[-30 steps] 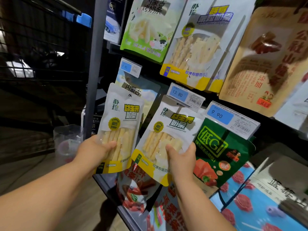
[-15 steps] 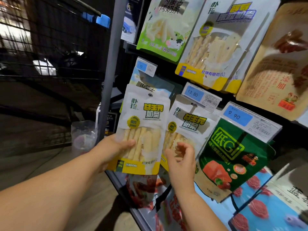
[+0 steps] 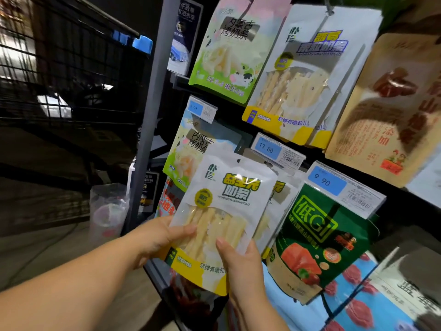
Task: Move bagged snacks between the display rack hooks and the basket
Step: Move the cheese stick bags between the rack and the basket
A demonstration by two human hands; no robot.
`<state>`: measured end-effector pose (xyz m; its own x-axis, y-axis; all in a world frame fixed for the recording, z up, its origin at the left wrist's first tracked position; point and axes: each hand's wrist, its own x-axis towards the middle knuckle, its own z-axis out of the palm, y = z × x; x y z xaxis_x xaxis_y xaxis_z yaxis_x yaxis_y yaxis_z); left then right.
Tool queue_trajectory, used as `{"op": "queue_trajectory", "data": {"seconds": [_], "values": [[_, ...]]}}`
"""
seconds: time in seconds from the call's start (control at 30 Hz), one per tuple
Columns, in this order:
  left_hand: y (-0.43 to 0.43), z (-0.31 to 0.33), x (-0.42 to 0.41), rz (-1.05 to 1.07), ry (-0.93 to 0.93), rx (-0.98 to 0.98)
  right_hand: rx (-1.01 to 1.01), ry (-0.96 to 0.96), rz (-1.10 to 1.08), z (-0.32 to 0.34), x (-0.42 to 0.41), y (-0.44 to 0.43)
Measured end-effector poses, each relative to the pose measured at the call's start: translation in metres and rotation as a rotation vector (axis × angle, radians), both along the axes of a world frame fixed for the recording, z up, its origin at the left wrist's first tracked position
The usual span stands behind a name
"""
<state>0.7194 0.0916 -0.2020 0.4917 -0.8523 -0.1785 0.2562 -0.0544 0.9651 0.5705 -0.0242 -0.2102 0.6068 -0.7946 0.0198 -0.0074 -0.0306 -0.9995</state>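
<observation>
A white and yellow bag of milk sticks [image 3: 226, 211] is held up in front of the display rack. My left hand [image 3: 157, 237] grips its left edge with the thumb across the clear window. My right hand [image 3: 238, 256] holds its lower right corner, thumb on the front. Behind it a second bag of the same kind [image 3: 276, 206] hangs under the 13.80 price tag [image 3: 269, 150], mostly covered by the bag in front. No basket is in view.
Other snack bags hang around: a green bag [image 3: 317, 235] to the right, a green-white bag [image 3: 229, 48] and a white-yellow bag [image 3: 300, 77] above, a brown bag [image 3: 391, 103] at the far right. A grey rack post [image 3: 152, 96] stands left. A dark wire grid [image 3: 59, 68] lies beyond.
My left hand has moved its bag to the right, in front of the hanging one. My right hand has let go of the hanging bag and taken the lower right corner of the front bag.
</observation>
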Motion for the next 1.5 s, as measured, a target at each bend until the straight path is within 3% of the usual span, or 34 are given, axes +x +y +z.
{"op": "queue_trajectory", "data": {"seconds": [0.2, 0.53, 0.77, 0.97, 1.17, 1.3, 1.4, 1.5], "values": [[-0.014, -0.005, -0.003, 0.057, -0.069, 0.161, -0.032, -0.086, -0.104, 0.012, -0.007, -0.004], [-0.042, -0.013, -0.007, 0.168, -0.049, 0.124, -0.101, -0.111, -0.159, 0.018, -0.009, -0.020], [-0.069, -0.028, -0.007, 0.284, -0.138, 0.149, -0.208, 0.118, -0.182, 0.020, -0.009, -0.042], [-0.102, -0.023, -0.019, 0.436, -0.087, 0.030, -0.280, 0.303, -0.221, 0.006, -0.020, -0.064], [-0.118, -0.026, -0.023, 0.602, -0.247, 0.101, -0.280, 0.380, -0.270, 0.002, -0.045, -0.067], [-0.116, -0.012, -0.046, 0.705, -0.543, 0.120, -0.217, 0.339, -0.289, 0.003, -0.065, -0.065], [-0.119, 0.001, -0.071, 0.653, -0.693, 0.000, -0.193, 0.301, -0.300, 0.013, -0.088, -0.062], [-0.122, 0.017, -0.113, 0.484, -0.619, -0.146, -0.250, 0.322, -0.334, 0.031, -0.120, -0.057]]}}
